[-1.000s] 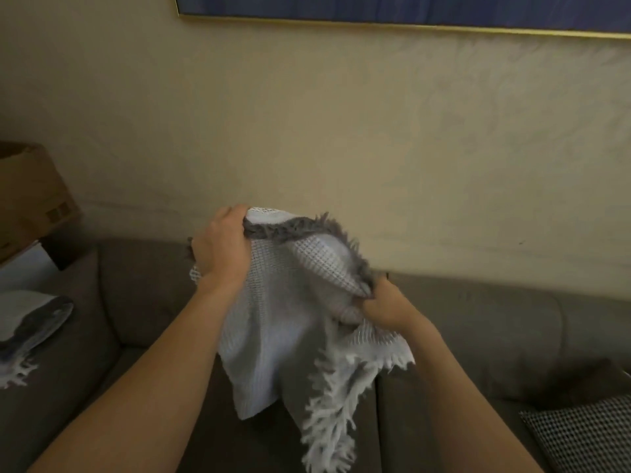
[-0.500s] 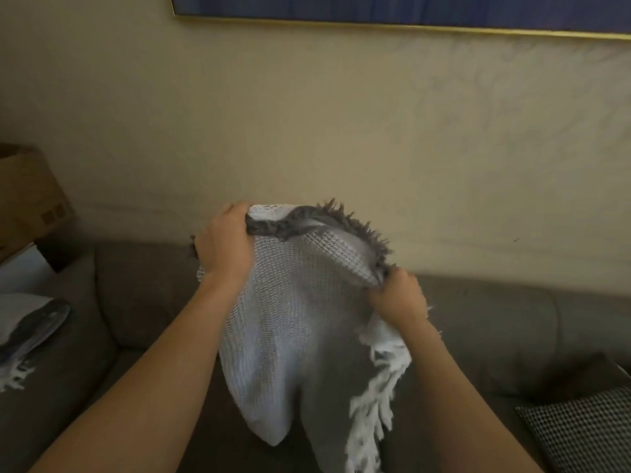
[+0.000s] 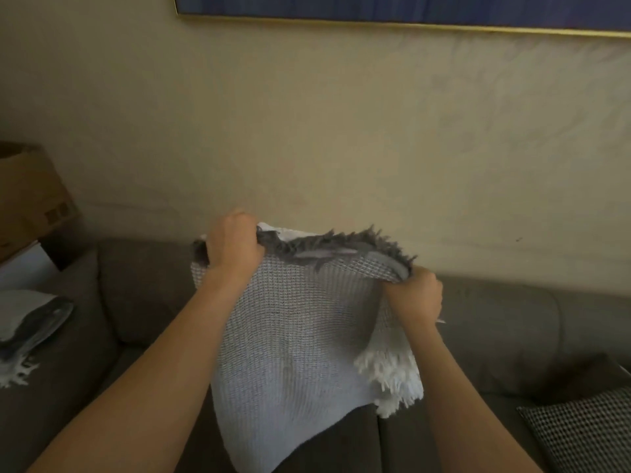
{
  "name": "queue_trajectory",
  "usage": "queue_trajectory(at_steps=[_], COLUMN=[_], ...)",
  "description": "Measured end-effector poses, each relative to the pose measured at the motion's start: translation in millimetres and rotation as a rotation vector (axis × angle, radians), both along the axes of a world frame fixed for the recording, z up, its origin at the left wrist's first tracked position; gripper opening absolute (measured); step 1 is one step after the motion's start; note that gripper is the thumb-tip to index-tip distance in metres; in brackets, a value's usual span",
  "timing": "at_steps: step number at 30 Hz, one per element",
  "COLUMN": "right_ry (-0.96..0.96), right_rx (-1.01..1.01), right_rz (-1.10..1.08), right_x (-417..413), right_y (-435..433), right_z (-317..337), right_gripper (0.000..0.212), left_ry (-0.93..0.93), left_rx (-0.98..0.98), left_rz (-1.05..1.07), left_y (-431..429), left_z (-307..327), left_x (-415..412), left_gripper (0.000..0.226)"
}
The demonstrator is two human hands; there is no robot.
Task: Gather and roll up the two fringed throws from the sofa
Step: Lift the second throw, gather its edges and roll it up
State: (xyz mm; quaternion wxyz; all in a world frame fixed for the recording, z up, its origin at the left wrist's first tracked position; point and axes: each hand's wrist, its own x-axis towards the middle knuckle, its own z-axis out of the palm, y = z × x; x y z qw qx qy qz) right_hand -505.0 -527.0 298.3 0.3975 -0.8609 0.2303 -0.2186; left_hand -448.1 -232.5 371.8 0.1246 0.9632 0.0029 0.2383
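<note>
Head view: left hand [image 3: 234, 247] fisted on top-left corner of waffle-knit throw [image 3: 293, 336], right hand [image 3: 418, 297] fisted on its top-right edge. Hands apart, cloth stretched between them, hanging over sofa [image 3: 143, 288]. Far left, second throw [image 3: 30, 326] crumpled on the seat, cardboard box [image 3: 30, 196] behind; checked cushion [image 3: 587, 431] bottom right. Held cloth: pale grey weave, dark fringe on top, white fringe under right hand.

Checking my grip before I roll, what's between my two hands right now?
In the head view, the throw spans from the left hand to the right hand, its dark grey fringe running along the top edge between them.
</note>
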Motion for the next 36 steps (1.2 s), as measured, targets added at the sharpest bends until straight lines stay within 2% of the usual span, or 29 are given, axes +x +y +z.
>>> queue_trajectory(at_steps=[3,7,12,15,16,18,23,25,27,29,33,36], right_ry=[0.005,0.078,0.179,0.202,0.188,0.144,0.151,0.139,0.131,0.126,0.208,0.214], right_rx=[0.079,0.115,0.122,0.051,0.016,-0.051,-0.054,-0.075,-0.122,-0.195,-0.368,-0.416], right_rz=[0.081,0.13,0.301,0.409,0.436,0.456,0.544,0.566,0.574,0.602,0.629,0.581], right_x=[0,0,-3,-7,-9,-11,-8,-3,0,3,9,11], right_y=[-3,-5,-7,-8,-8,-7,-17,-23,-24,-25,-25,-22], right_z=[6,-2,-6,-5,-5,-4,-10,-16,-17,-18,-23,-28], right_gripper=[0.029,0.046,0.046,0.082,0.084,0.068,0.051,0.058,0.052,0.046,0.049,0.049], left_ry=[0.128,0.249,0.357,0.383,0.382,0.405,0.589,0.664,0.723,0.762,0.762,0.701], left_rx=[-0.112,-0.093,-0.132,-0.147,-0.153,-0.15,-0.247,-0.273,-0.306,-0.278,-0.167,-0.067], left_rz=[0.027,0.061,0.089,0.054,0.034,-0.015,-0.141,-0.175,-0.241,-0.313,-0.336,-0.313], left_y=[12,19,28,32,31,32,43,44,46,47,43,34], left_z=[-26,-49,-71,-86,-88,-93,-97,-99,-105,-109,-111,-110], left_x=[7,5,5,6,5,4,0,-6,-8,-7,0,3], left_gripper=[0.021,0.016,0.014,0.016,0.019,0.023,0.04,0.029,0.042,0.054,0.04,0.043])
